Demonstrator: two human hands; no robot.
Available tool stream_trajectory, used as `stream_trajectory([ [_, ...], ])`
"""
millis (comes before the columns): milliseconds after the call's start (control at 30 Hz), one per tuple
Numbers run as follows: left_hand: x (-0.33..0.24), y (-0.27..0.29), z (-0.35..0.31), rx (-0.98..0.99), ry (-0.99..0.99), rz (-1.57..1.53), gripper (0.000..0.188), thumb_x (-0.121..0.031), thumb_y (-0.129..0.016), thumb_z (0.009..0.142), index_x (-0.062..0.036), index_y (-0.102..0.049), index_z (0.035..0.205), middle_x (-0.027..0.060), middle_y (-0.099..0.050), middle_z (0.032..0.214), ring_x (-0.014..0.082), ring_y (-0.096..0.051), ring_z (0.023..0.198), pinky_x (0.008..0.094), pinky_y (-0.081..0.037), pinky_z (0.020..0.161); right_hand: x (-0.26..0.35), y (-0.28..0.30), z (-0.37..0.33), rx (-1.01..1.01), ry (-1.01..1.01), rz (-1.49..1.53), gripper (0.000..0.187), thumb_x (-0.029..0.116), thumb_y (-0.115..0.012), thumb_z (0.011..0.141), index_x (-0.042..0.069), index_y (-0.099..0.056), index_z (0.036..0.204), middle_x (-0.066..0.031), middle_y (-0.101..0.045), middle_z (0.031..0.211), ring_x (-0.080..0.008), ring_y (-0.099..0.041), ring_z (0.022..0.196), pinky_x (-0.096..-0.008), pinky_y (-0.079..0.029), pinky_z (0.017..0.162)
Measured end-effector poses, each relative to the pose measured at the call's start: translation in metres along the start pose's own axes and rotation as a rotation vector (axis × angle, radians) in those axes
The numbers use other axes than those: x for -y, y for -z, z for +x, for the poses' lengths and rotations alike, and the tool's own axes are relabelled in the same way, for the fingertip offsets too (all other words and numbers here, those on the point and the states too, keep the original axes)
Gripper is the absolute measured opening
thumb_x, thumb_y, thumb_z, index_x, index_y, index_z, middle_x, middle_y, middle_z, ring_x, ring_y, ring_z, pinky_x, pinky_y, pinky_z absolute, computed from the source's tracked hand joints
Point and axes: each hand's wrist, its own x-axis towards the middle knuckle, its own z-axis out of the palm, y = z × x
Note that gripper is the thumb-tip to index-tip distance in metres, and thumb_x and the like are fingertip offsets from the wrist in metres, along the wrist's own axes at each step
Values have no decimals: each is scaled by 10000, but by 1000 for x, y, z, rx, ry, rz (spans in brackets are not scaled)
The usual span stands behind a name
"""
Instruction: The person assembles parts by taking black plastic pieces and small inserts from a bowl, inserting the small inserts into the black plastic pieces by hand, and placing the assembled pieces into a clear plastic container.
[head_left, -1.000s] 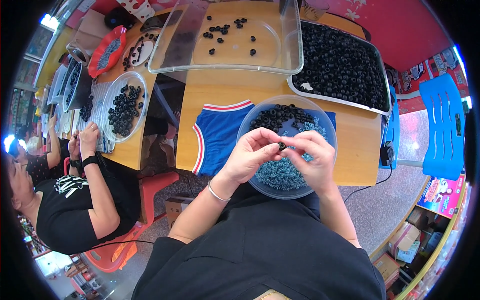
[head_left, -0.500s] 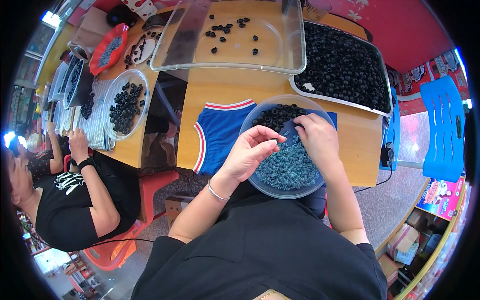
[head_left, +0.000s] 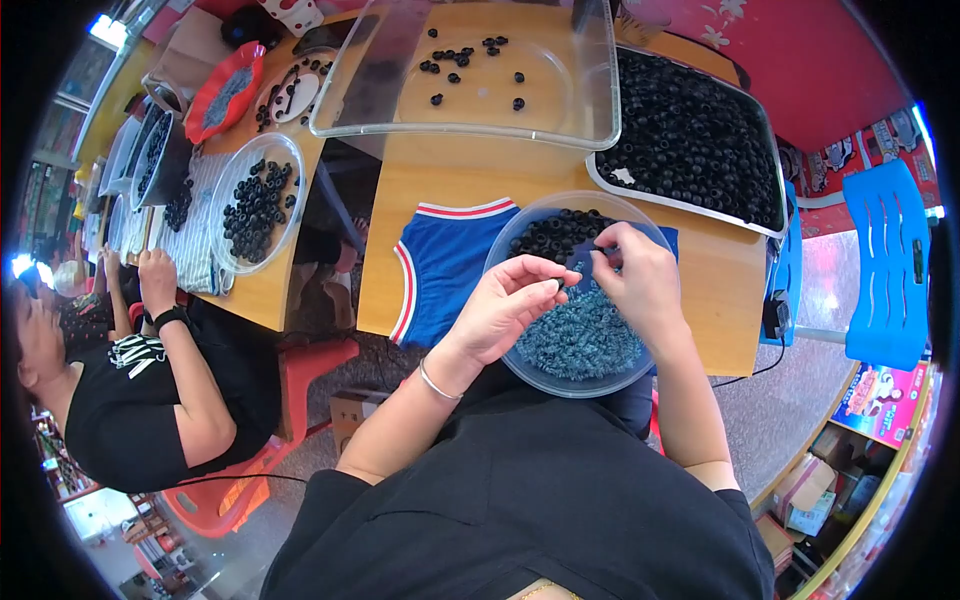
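Note:
In front of me sits a clear round basin. Round black plastic parts fill its far side, and small translucent teal pieces are heaped on its near side. My left hand, with a bracelet on the wrist, is over the basin's left rim, thumb and forefinger pinching a small dark part partly hidden by the fingertips. Above the right half, my right hand is closed with its fingertips on a small black part. The two hands are close but apart.
Blue shorts lie under the basin. Beyond are a clear tub with scattered black parts and a full white-rimmed tray. At left, a co-worker sits by another basin. A blue chair stands right.
My right hand has lifted from the black parts and drawn back, fingertips pinched. My left fingertips have closed on a small dark part and moved slightly right.

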Motion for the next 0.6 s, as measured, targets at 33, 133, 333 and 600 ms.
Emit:
stream_trajectory([
  [33,0,1,0,-1,-1,-1,175,-81,-610,902,-33,-601,1070,122,-637,1113,126,-623,922,262,-508,864,5,5,-2,1,1,0,88,62,-658,780,52,-619,858,-83,-647,840,-218,-661,690,-303,-523,599],
  [133,0,2,2,22,17,-39,189,-92,-585,922,-22,-598,1097,123,-637,1109,136,-628,925,263,-516,863,18,12,-9,41,-79,278,75,2,-658,795,17,-632,865,-63,-668,826,-117,-656,713,-241,-516,622],
  [333,-1,-2,3,38,42,-110,232,-107,-573,934,-1,-585,1141,119,-636,1089,159,-633,951,253,-527,858,22,13,-24,7,12,579,190,-65,-665,777,-1,-686,955,-90,-672,887,-142,-667,776,-244,-540,672],
  [600,2,-4,2,118,12,-160,176,-116,-586,931,-25,-601,1081,89,-622,1078,151,-616,980,266,-515,878,29,16,-29,-37,136,541,174,-90,-713,718,-5,-672,865,-91,-655,869,-171,-641,818,-258,-527,716],
])
